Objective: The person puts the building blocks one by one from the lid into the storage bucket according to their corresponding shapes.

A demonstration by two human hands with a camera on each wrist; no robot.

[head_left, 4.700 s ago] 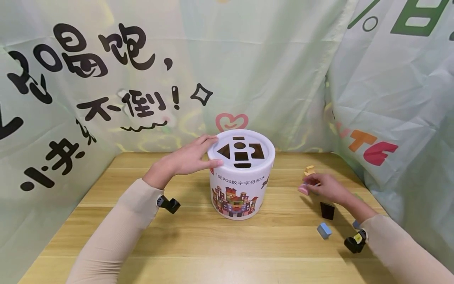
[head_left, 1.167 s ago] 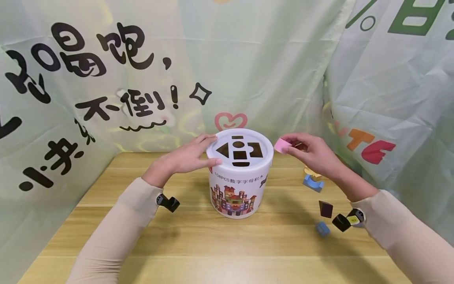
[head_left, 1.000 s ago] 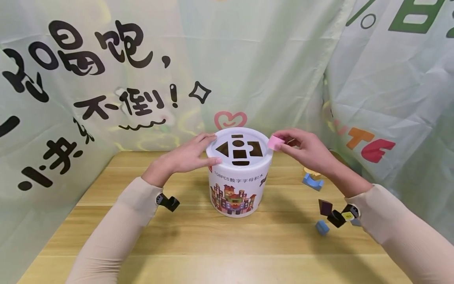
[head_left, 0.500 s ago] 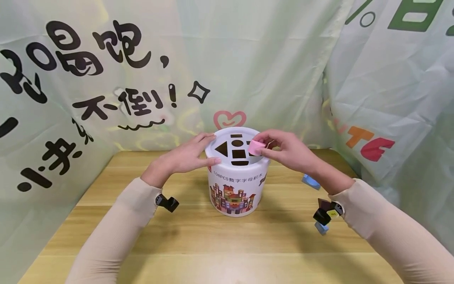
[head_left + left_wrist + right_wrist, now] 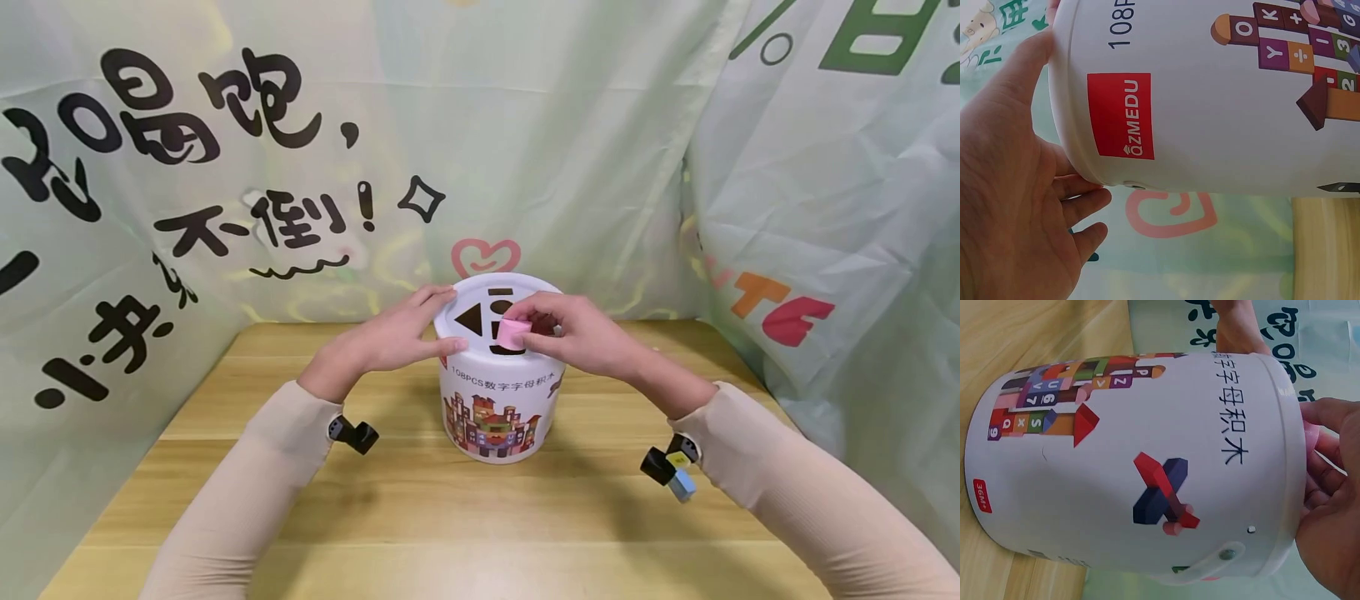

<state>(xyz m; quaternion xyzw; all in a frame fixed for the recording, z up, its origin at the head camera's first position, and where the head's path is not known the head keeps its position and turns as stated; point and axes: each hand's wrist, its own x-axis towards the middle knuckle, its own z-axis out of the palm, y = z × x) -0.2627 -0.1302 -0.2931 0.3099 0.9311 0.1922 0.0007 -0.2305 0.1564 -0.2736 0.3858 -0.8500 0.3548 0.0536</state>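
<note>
Tan cloth makes the left sleeve [image 5: 247, 492]. Next, the left hand [image 5: 386, 337] rests on the rim of a white bucket [image 5: 495, 375], its fingers loose and its thumb spread out, maybe to hold it steady. The bucket stands upright, so the holes in its lid [image 5: 474, 293] face up. They look dark, and I can't tell what is inside. The pink block [image 5: 513, 335] is over the lid, pinched by the right hand [image 5: 581, 333] between thumb and fingers. Farther right, a blue block [image 5: 683, 485] sits on the table [image 5: 420, 517].

The bucket [image 5: 498, 421] appears smooth plastic, the pink block [image 5: 513, 335] matt, the tabletop [image 5: 420, 517] softly glossy wood-grain, the backdrop [image 5: 585, 167] creased cloth.
</note>
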